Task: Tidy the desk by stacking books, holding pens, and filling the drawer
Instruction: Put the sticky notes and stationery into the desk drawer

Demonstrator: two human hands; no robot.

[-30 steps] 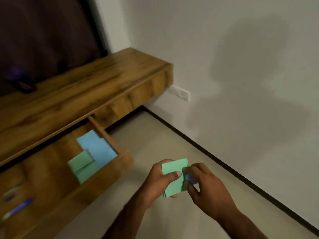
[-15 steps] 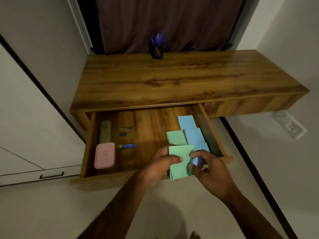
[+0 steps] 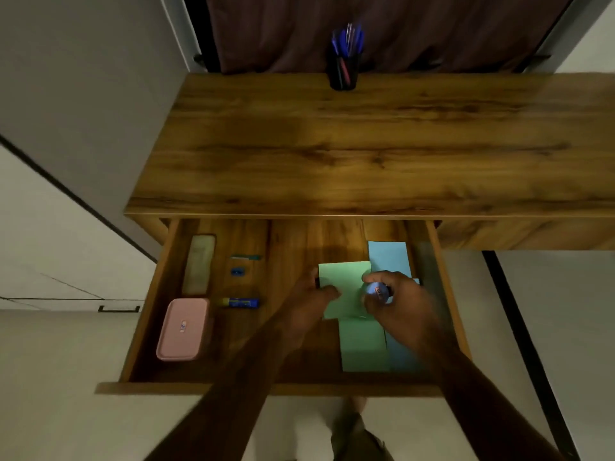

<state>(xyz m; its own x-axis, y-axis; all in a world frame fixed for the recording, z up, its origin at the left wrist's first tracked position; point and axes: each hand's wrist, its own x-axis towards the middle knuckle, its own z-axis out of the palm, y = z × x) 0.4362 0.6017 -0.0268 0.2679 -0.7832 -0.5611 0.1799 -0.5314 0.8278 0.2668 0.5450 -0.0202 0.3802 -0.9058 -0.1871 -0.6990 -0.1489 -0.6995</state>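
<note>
dim room, wooden desk [image 3: 366, 144] against dark brown curtain [image 3: 382, 24], pale walls [image 3: 83, 78], light floor [image 3: 50, 410] with black skirting

Open wooden drawer [image 3: 151, 306], green paper [image 3: 346, 287] over it, pens [image 3: 347, 39] upright in holder [image 3: 342, 76]

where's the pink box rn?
Head view: pink box sits in the open drawer's front-left corner, just left of the blue glue stick.

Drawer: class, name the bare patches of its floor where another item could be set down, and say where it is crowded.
Bare wood lies between the glue stick and the green paper, and in front of the glue stick beside the pink box. The right side is crowded: green and blue papers and both hands.
</note>
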